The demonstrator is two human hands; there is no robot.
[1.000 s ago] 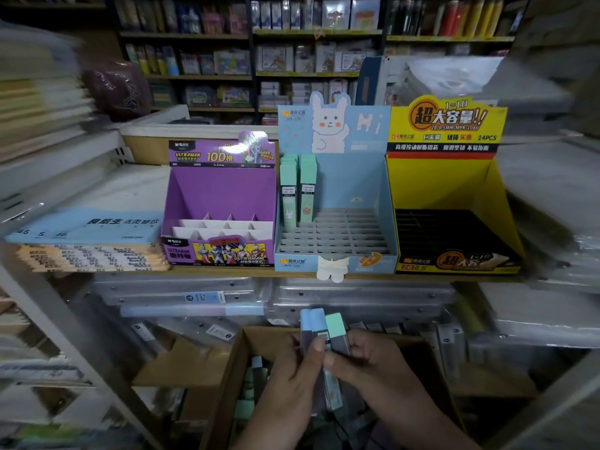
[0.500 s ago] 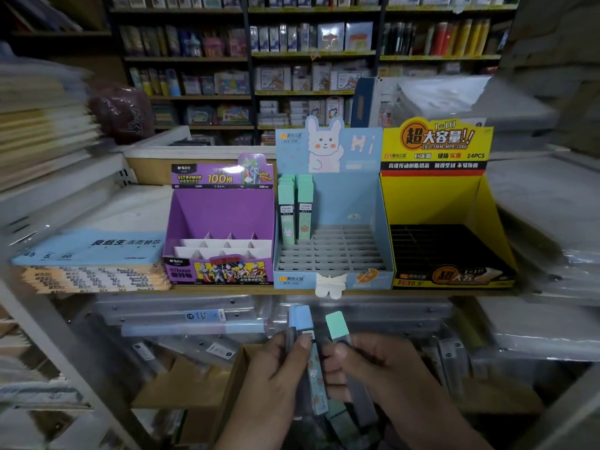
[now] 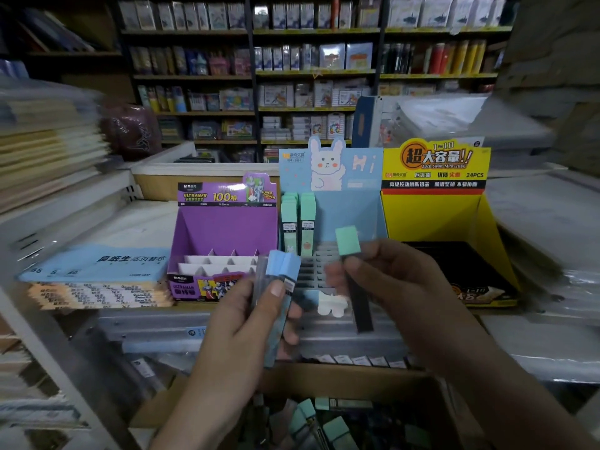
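Fingers (image 3: 276,291) of left hand (image 3: 240,319) grip blue-capped lead cases (image 3: 284,266), right hand (image 3: 399,287) pinches a green-capped case (image 3: 347,240); bunny display box (image 3: 352,216) mostly empty, so barely started imo.

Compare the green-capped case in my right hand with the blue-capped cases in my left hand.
The green-capped case is single, pinched by the right hand; the blue-capped cases, at least two, sit bunched in the left hand. The green-capped case is held higher than the blue-capped cases. All are slim sticks held cap up.
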